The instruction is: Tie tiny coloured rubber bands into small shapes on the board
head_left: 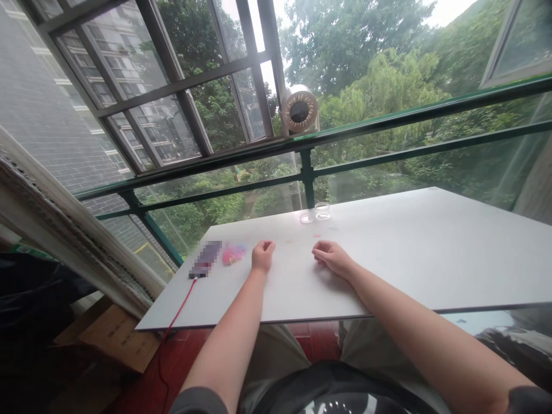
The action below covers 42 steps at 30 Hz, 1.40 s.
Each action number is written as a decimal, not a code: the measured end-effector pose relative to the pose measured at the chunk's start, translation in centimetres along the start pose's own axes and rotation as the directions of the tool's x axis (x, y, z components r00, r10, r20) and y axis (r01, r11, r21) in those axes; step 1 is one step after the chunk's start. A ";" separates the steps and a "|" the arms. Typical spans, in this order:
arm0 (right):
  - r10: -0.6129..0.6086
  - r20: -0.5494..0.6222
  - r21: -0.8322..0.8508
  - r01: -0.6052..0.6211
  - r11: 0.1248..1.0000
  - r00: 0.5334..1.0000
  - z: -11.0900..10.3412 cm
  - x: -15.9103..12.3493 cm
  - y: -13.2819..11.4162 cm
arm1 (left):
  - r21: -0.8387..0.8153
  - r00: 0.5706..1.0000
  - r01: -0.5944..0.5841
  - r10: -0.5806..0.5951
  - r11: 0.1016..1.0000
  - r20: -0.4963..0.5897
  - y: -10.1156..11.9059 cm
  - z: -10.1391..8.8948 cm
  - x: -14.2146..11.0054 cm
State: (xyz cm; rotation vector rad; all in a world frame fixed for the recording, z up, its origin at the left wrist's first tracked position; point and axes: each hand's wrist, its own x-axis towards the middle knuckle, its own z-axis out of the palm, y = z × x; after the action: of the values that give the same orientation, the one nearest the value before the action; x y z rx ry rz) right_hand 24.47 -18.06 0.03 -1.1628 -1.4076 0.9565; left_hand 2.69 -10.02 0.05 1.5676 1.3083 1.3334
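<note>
My left hand [263, 256] rests on the white table [388, 253], its fingers curled into a loose fist with nothing showing in it. Across from it, my right hand [332, 257] also lies curled on the tabletop, and no object shows in its fingers. Left of my left hand sits a small heap of pink, red and bluish pieces [233, 254], too blurred to name. Beyond my right hand are a tiny reddish piece [317, 236] and a pale greenish one [333, 229]. Small clear round dishes [322, 216] stand by the far edge.
A pixelated dark flat device [206, 259] with a red cable [183, 302] lies at the table's left. A round white fan [299, 109] stands by the window above the green railing [307, 172]. Cardboard boxes [121, 336] are on the floor at lower left.
</note>
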 end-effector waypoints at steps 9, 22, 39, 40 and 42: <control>0.004 0.074 -0.106 0.004 0.994 0.997 0.6 -0.3 0.0 | 0.541 1.000 -0.024 0.021 0.841 0.012 -0.8 -3.7 2.9; 0.003 0.086 -0.180 0.013 0.984 0.996 0.4 -0.3 -0.3 | 0.800 0.989 -0.039 -0.093 0.598 0.118 0.8 -2.5 4.5; 0.012 0.099 -0.193 0.008 0.981 0.995 0.4 -0.4 -0.5 | 0.726 0.918 -0.309 -0.007 0.614 0.397 0.9 -3.9 4.6; 0.015 0.100 -0.197 0.005 0.980 0.995 0.5 -0.4 -0.5 | 0.722 0.915 -0.320 0.003 0.614 0.403 0.9 -4.0 4.6; 0.027 0.107 -0.209 -0.004 0.978 0.994 0.5 -0.4 -0.6 | 0.716 0.909 -0.340 0.018 0.610 0.416 0.9 -4.2 4.7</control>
State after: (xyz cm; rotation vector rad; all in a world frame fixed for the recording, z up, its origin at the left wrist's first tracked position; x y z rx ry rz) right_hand 23.91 -18.54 0.46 -1.2937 -1.6199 0.9108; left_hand -1.33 -6.12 3.19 2.4604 1.5999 0.4664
